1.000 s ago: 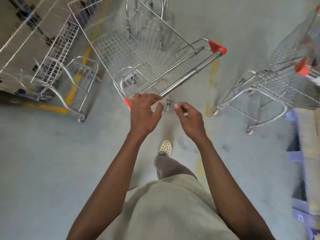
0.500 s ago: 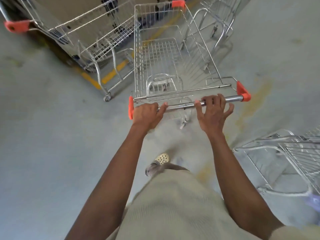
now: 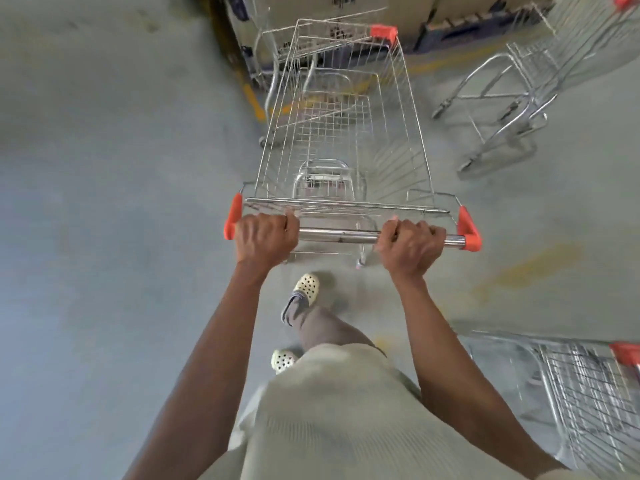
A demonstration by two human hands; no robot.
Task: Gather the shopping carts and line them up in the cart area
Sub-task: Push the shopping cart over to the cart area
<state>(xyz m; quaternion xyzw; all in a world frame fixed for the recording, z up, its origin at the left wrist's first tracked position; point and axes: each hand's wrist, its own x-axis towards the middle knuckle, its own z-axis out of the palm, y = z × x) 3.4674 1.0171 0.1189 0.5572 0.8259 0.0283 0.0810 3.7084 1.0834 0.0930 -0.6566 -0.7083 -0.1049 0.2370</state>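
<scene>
Over on the left of the centre cart (image 3: 346, 133) there's bare grey floor (image 3: 104, 168), and a yellow line (image 3: 251, 98) is painted just off that cart's front left corner. A second cart (image 3: 273, 53) stands at the same corner, its wire basket overlapping the centre cart's nose. Touching or not, I can't tell.

Now to the centre cart's handle bar (image 3: 339, 236). The orange left end cap (image 3: 231, 220) sits on its tip, and tight beside it is the left hand (image 3: 265, 239), knuckles up, grip clenched round the bar. Beneath the bar one cream perforated clog (image 3: 306, 287) is planted on the floor, with the other clog (image 3: 283, 360) further back from the cart.

Along the bar comes the right hand (image 3: 410, 249), its grip also clenched round the chrome. A short bare stretch of bar lies between it and the right end cap (image 3: 467, 232).

Past the centre cart's nose are stacked cardboard boxes (image 3: 381, 5). Off its front right, well apart, a third cart (image 3: 519, 81) shows its tubular underframe and wheels. Right of the handle bar and nearer the person, a fourth cart (image 3: 588, 393) sits blurred, with an orange corner showing.
</scene>
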